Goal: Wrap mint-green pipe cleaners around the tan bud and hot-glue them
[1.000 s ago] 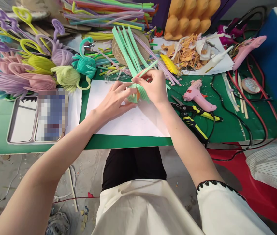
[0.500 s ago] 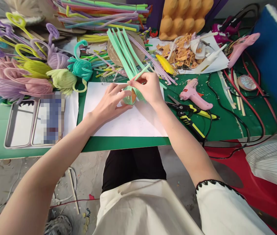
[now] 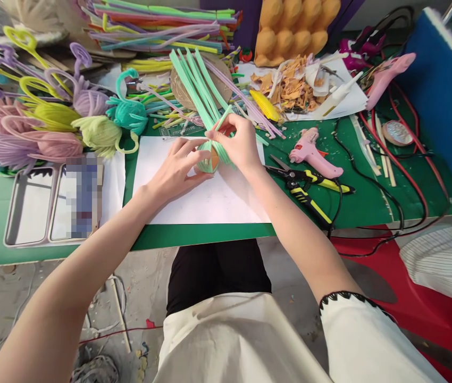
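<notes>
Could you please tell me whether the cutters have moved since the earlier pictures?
No; judged against the front edge of the green table, the cutters lie where they did; the view itself has shifted.

I am working in what looks like a craft workshop. Beyond the central white sheet (image 3: 206, 206) on my green table (image 3: 210, 234), bundles of coloured fuzzy stems (image 3: 162, 25) are lying stacked; left of the sheet, fuzzy figures (image 3: 56, 117) are crowding; right of it, a pink glue gun (image 3: 314, 152) and black-and-yellow cutters (image 3: 293, 182) are resting; below it, scraps (image 3: 150, 323) are littering the floor (image 3: 138, 287).
</notes>
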Demonstrator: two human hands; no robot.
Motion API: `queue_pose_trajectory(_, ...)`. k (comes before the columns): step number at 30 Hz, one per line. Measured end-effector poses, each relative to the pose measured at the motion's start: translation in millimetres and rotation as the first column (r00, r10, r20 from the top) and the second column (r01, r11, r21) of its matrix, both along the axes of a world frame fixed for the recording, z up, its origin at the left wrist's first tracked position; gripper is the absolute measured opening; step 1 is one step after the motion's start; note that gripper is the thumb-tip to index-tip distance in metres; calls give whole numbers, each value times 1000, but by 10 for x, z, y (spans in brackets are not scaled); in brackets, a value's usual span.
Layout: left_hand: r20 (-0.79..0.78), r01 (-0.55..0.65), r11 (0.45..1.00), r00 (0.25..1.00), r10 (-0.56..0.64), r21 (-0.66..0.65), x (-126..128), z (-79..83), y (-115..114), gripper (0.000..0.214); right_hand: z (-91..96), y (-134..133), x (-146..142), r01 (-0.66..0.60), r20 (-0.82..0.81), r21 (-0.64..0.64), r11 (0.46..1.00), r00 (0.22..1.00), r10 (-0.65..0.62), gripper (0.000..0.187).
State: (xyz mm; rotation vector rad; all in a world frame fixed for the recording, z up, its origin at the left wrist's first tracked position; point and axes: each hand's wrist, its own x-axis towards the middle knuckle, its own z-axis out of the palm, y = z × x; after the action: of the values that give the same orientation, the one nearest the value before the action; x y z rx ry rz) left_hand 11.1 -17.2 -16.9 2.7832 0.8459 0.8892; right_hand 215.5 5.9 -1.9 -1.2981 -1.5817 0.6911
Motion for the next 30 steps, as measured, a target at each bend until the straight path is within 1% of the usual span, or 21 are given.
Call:
queue_pose_trajectory(4, -15, 14, 1000, 1000, -14, 4, 0, 19, -4, 29, 25, 4, -2, 10, 25, -19, 1000, 1000, -10, 22)
queue_pose_trajectory(9, -17, 51, 998, 999, -51, 33, -10, 0, 11, 25, 24, 0, 1, -19, 23, -31, 999, 1000, 20, 21)
queue_pose_trajectory(13, -38, 53, 993, 998, -49, 109, -19, -33, 25, 24, 46, -30, 17, -61, -46, -25, 998, 997, 60, 22)
queue_pose_trajectory(17, -1, 68, 983, 998, -69, 170, -17, -20, 20, 21, 72, -54, 50, -130, -160, -53, 990, 980, 120, 34)
queue_pose_trajectory(20, 34, 57, 987, 997, -63, 149, -13, -2, 7, 18, 77, -59, 75, -162, -219, -70, 984, 965, 143, 43)
queue_pose_trajectory(23, 23, 44, 988, 999, -48, 148, -12, 7, -11, 17, 85, -67, 88, -172, -244, -67, 983, 958, 151, 48)
queue_pose_trajectory(26, 11, 28, 987, 999, -30, 158, -12, 15, -32, 17, 109, -88, 84, -157, -255, -87, 984, 958, 130, 49)
queue_pose_trajectory(30, -5, 17, 996, 1000, -17, 91, -11, 41, -48, 19, 149, -126, 68, -122, -252, -117, 986, 964, 89, 45)
